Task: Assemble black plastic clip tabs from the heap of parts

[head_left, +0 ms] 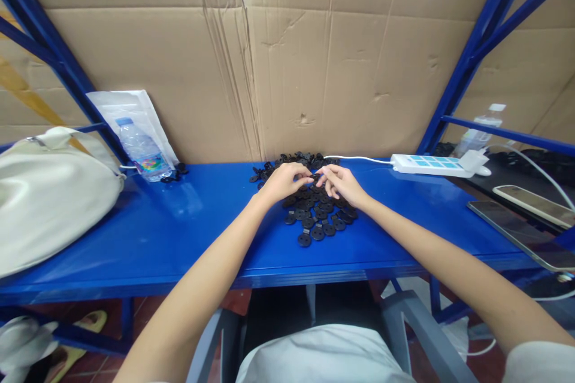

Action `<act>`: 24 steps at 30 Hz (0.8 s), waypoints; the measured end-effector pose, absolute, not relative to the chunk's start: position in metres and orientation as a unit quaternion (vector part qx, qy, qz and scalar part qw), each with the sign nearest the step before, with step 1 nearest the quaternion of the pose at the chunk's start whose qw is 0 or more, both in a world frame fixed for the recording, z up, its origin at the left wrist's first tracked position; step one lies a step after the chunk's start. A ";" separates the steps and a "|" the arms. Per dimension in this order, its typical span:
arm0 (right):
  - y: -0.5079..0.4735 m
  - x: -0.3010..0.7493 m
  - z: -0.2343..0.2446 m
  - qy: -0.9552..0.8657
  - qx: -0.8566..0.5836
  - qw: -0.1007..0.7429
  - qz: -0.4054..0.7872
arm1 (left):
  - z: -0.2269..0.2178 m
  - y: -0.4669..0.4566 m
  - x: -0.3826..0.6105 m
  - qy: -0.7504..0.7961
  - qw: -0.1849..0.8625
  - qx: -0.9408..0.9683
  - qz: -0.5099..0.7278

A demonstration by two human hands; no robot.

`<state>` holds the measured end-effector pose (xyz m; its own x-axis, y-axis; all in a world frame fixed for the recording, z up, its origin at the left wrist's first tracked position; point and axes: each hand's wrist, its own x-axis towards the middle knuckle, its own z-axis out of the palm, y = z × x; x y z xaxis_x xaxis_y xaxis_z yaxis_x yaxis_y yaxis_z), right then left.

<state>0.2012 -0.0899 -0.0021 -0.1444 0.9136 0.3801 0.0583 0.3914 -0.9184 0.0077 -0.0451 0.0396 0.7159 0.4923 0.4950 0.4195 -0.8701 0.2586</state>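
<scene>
Small black round plastic parts (pixel 318 232), each with two holes and a short tab, lie in a heap on the blue table (pixel 211 221). Above the heap my left hand (pixel 288 181) is closed, thumb and fingers pinched together. My right hand (pixel 340 184) faces it, its thumb and index finger also pinched and its other fingers curled. Between the fingertips of both hands is a small black part (pixel 315 178), mostly covered by the fingers. More black parts (pixel 300 159) are piled behind my hands.
A water bottle (pixel 142 151), a white pouch (pixel 155 112) and a cream bag (pixel 49 197) are at the left. A white power strip (pixel 431 165) and a dark phone (pixel 523 233) are at the right. Cardboard (pixel 368 72) walls the back between blue posts.
</scene>
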 end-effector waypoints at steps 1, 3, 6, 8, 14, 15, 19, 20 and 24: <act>-0.090 0.201 -0.002 -0.631 -0.376 0.535 0.417 | 0.040 -0.045 0.008 0.244 0.061 0.925 0.284; -0.089 0.202 -0.002 -0.625 -0.377 0.536 0.425 | 0.040 -0.046 0.008 0.240 0.064 0.928 0.279; -0.089 0.201 -0.004 -0.634 -0.379 0.538 0.406 | 0.041 -0.046 0.006 0.249 0.088 0.926 0.269; -0.089 0.201 -0.004 -0.634 -0.378 0.545 0.397 | 0.042 -0.045 0.003 0.261 0.115 0.921 0.266; -0.090 0.199 -0.005 -0.638 -0.400 0.547 0.367 | 0.043 -0.043 -0.003 0.262 0.173 0.923 0.223; -0.090 0.198 -0.004 -0.644 -0.400 0.544 0.361 | 0.044 -0.044 -0.003 0.261 0.177 0.922 0.224; -0.091 0.196 -0.005 -0.661 -0.393 0.536 0.349 | 0.046 -0.045 -0.002 0.259 0.169 0.925 0.220; -0.091 0.195 -0.005 -0.661 -0.394 0.535 0.349 | 0.046 -0.045 -0.002 0.259 0.163 0.927 0.218; -0.090 0.195 -0.008 -0.664 -0.418 0.511 0.350 | 0.047 -0.043 -0.002 0.256 0.154 0.927 0.225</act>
